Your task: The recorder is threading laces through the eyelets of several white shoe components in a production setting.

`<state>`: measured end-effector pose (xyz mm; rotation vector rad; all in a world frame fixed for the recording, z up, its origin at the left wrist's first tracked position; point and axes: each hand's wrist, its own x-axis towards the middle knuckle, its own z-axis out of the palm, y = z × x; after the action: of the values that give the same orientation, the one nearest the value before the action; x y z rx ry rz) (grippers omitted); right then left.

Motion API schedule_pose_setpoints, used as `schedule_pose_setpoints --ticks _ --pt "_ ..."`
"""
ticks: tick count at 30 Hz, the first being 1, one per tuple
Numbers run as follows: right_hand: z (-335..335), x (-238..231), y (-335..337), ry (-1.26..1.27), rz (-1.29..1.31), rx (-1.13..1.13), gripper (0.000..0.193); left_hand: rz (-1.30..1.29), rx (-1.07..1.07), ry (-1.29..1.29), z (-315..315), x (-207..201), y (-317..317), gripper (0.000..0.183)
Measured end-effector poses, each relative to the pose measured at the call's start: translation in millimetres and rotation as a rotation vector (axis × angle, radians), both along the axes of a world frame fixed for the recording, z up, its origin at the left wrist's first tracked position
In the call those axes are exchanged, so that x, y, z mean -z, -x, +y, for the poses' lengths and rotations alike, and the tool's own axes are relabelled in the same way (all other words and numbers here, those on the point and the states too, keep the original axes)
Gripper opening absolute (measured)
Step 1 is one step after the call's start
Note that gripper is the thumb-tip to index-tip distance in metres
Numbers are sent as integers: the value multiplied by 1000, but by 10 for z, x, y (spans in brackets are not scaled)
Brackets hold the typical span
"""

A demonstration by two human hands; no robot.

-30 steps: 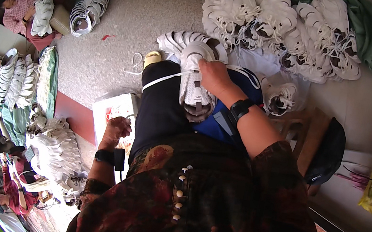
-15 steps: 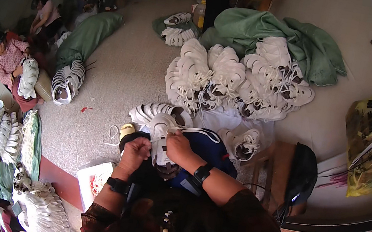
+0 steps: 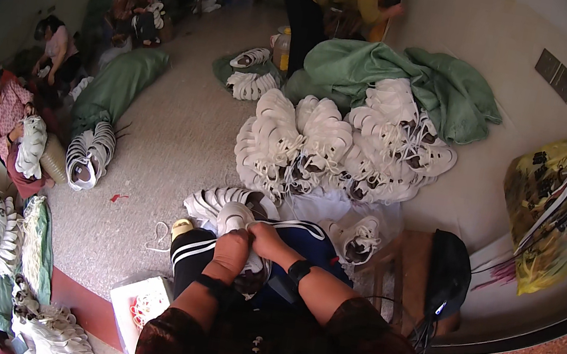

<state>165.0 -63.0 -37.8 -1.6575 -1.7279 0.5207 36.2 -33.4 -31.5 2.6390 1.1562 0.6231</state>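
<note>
A white shoe (image 3: 234, 218) rests on my lap with its toe pointing away from me. My left hand (image 3: 234, 250) is closed at the shoe's lacing, its fingers curled on the shoelace. Right beside it, my right hand (image 3: 269, 241) is also closed on the lacing, and the two hands almost touch. My hands mostly hide the lace and fingertips. Just beyond lies a row of nested white shoes (image 3: 215, 202). Another white shoe (image 3: 355, 240) sits to the right of my knee.
Heaped white shoes (image 3: 327, 139) lie ahead, by a green sack (image 3: 398, 72). A wooden stool (image 3: 395, 271) with a black cap (image 3: 449, 272) stands at right, near a yellow bag (image 3: 559, 208). A white box of laces (image 3: 141, 303) is at left. Several people work farther off.
My hands have come together over the shoe; before, they were apart with a thin lace stretched between them. The view has shifted, and the person in yellow shows more fully.
</note>
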Motion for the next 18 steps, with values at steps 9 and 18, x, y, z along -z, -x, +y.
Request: schedule_pose_setpoints --ticks 9,18 --pt "-153 -19 143 -168 65 158 4 74 52 -34 -111 -86 49 11" --pt "-117 13 89 -136 79 201 4 174 70 60 -122 -372 31 9"
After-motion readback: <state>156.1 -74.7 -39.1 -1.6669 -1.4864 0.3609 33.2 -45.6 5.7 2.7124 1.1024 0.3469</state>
